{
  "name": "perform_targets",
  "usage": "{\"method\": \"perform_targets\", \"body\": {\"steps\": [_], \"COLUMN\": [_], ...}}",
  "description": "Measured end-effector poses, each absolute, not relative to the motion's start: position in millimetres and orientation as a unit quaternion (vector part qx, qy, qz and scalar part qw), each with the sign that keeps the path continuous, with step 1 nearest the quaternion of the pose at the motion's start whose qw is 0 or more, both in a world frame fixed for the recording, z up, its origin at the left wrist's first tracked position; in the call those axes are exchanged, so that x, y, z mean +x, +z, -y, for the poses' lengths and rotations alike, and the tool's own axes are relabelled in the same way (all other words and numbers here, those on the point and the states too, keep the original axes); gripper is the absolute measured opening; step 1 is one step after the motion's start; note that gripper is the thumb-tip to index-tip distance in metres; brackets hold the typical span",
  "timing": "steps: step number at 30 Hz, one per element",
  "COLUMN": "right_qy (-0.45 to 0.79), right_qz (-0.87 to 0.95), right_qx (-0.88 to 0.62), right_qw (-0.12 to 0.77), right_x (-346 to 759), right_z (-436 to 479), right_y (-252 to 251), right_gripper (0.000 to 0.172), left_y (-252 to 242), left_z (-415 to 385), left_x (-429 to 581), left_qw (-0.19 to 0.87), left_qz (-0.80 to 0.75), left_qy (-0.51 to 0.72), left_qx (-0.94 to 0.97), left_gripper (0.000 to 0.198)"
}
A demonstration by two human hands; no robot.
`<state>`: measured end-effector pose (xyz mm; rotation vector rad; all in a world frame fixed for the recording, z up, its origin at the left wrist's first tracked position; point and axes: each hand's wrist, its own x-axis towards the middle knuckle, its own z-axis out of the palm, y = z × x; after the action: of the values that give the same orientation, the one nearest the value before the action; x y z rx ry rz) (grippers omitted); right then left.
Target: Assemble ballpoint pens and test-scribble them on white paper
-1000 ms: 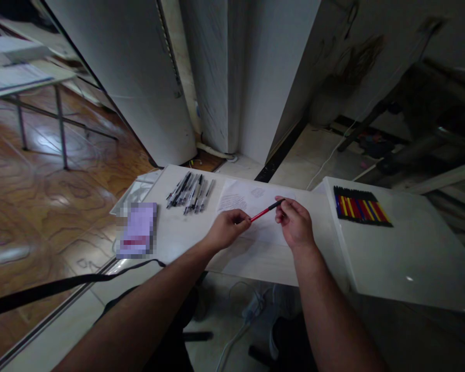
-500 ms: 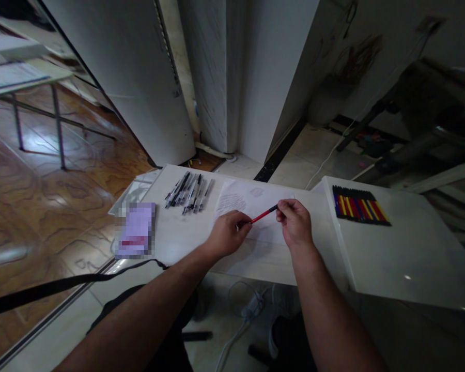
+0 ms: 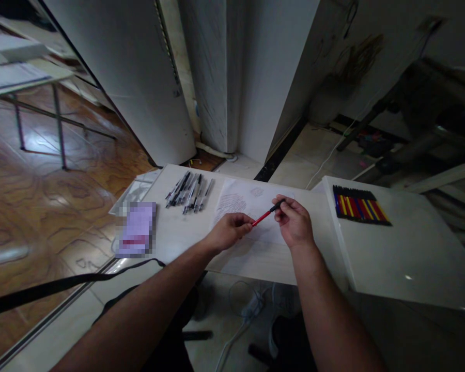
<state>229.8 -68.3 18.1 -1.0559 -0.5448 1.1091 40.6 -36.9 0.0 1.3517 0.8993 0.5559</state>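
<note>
A red pen with a black cap end (image 3: pixel 262 218) is held slantwise between my two hands, over a sheet of paper (image 3: pixel 256 192) with rows of handwritten marks. My left hand (image 3: pixel 232 231) pinches its red lower end between thumb and fingers. At the black upper end, my right hand (image 3: pixel 294 222) grips with thumb and forefinger. To the left of the paper lies a loose pile of clear-barrelled pens (image 3: pixel 189 192). Off to the right, a neat row of red, yellow and blue pens with black ends (image 3: pixel 360 205) lies side by side.
The paper and pile rest on a narrow white table (image 3: pixel 271 264); a slightly higher white surface (image 3: pixel 406 258) adjoins it at right. A blurred-out purple packet (image 3: pixel 137 227) sits at the left edge, near a black strap (image 3: pixel 81 280). A power strip (image 3: pixel 252 306) lies on the floor below.
My right-hand fingers have shifted on the black end, showing more of it. The pen and my left hand have moved very slightly. The pens on the tables have stayed put.
</note>
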Motion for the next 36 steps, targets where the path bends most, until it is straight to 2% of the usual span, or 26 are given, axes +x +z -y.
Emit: {"method": "perform_targets", "body": {"steps": [5, 10, 18, 22, 30, 36], "right_qy": [0.491, 0.468, 0.459, 0.476, 0.506, 0.465], "right_qz": [0.229, 0.206, 0.227, 0.239, 0.27, 0.29], "right_qx": [-0.49, -0.52, -0.517, -0.499, -0.481, -0.521], "right_qw": [0.683, 0.684, 0.686, 0.684, 0.663, 0.654], "right_x": [228, 227, 230, 231, 229, 223], "right_z": [67, 65, 65, 65, 67, 66], "right_y": [15, 10, 10, 11, 16, 13], "right_gripper": [0.028, 0.032, 0.029, 0.03, 0.045, 0.035], "left_y": [-2, 5, 8, 4, 2, 5], "left_z": [37, 42, 44, 43, 44, 43], "left_x": [41, 42, 42, 42, 41, 42], "left_qw": [0.535, 0.475, 0.469, 0.487, 0.498, 0.46], "left_qz": [-0.425, -0.449, -0.437, -0.406, -0.387, -0.415], "left_qy": [0.305, 0.313, 0.279, 0.245, 0.23, 0.257], "left_qx": [0.664, 0.689, 0.715, 0.733, 0.741, 0.741], "left_gripper": [0.02, 0.018, 0.014, 0.019, 0.017, 0.016]}}
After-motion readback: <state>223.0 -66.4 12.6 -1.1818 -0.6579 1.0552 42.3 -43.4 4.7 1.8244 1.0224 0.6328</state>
